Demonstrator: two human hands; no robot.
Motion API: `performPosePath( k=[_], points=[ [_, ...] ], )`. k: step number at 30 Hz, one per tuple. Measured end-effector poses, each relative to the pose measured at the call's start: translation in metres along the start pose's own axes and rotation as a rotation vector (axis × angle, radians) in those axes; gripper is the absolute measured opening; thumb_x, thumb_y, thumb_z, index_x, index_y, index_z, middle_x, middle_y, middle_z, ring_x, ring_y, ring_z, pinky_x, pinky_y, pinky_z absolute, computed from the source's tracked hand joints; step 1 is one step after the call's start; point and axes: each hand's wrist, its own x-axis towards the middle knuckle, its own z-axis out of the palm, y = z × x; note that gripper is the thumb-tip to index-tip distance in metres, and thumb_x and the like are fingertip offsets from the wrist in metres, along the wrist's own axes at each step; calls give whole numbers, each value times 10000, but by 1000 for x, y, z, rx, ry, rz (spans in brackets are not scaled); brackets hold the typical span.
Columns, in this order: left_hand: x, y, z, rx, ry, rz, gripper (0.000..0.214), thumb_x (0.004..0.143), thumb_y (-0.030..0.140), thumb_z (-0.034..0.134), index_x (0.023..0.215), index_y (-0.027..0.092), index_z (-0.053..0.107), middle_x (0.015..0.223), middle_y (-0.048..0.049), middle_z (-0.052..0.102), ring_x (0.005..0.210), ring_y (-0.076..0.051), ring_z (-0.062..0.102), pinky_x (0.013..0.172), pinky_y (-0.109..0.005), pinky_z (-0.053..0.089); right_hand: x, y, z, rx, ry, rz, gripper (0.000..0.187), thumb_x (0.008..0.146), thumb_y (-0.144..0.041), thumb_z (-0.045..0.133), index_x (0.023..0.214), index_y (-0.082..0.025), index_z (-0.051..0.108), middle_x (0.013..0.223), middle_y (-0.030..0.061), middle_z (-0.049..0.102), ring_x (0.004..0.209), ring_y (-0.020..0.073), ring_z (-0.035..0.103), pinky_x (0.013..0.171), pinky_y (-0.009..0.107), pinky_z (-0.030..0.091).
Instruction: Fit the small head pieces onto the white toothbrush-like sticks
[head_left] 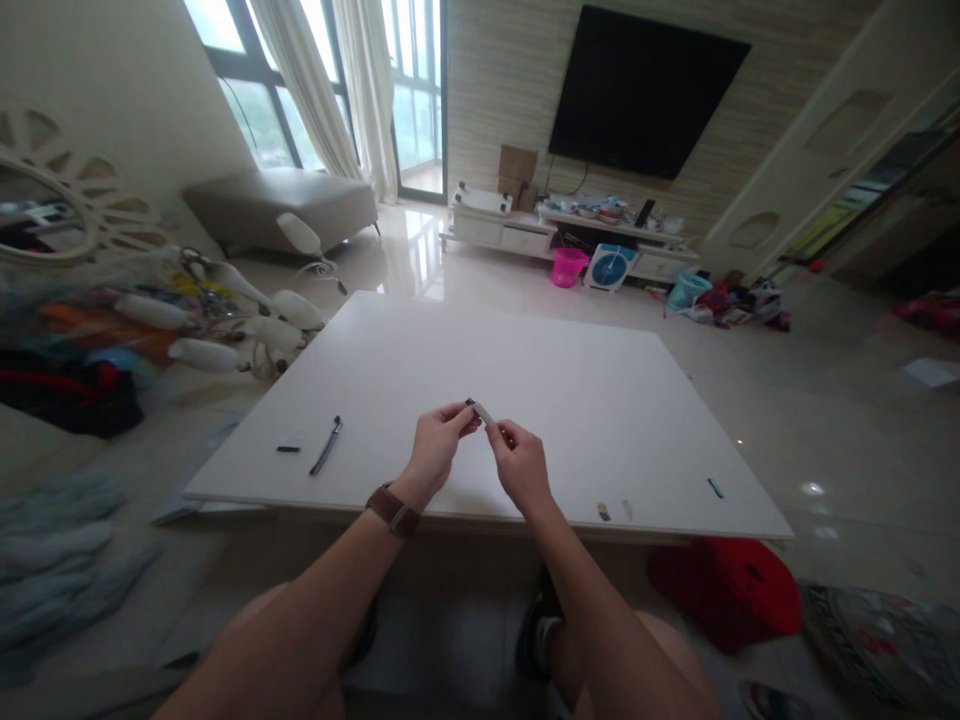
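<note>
Both hands, left hand (439, 440) and right hand (519, 465), pinch-grip one small flat pale strip (482, 412) above smooth white board (600, 400).

Both hands meet above the white table (600, 400): the left hand (439, 445) and the right hand (519, 465) pinch a small pale strip (481, 411) with a dark end between their fingertips. A brown watch strap (393, 509) circles the left wrist. On the table a thin dark tool (327, 446) lies left of the hands, a small dark piece (288, 449) just beside it.
</note>
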Motion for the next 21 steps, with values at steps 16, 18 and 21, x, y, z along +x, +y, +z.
performPosePath(
  k=[16, 18, 21],
  points=[
    [22, 0, -1, 7, -4, -110, 260, 625, 314, 832, 772, 117, 748, 809, -91, 713, 716, -143, 629, 729, -297, 489, 12, 2, 6, -88, 11, 50, 352, 961, -461, 491, 761, -215, 644, 590, -18, 527, 561, 136, 450, 556, 261, 263],
    [22, 1, 5, -6, 3, -124, 262, 628, 316, 831, 788, 126, 749, 830, -86, 714, 697, -129, 613, 700, -283, 474, 15, 1, 8, -93, 4, 49, 365, 966, -461, 483, 745, -218, 642, 584, -19, 516, 569, 138, 449, 560, 260, 264],
    [21, 2, 9, -42, 43, -161, 255, 614, 305, 835, 783, 135, 747, 821, -71, 708, 648, -103, 571, 664, -264, 451, 18, 2, 10, -63, -16, 55, 385, 971, -462, 471, 724, -214, 633, 584, -18, 523, 568, 136, 454, 557, 259, 264]
  ],
)
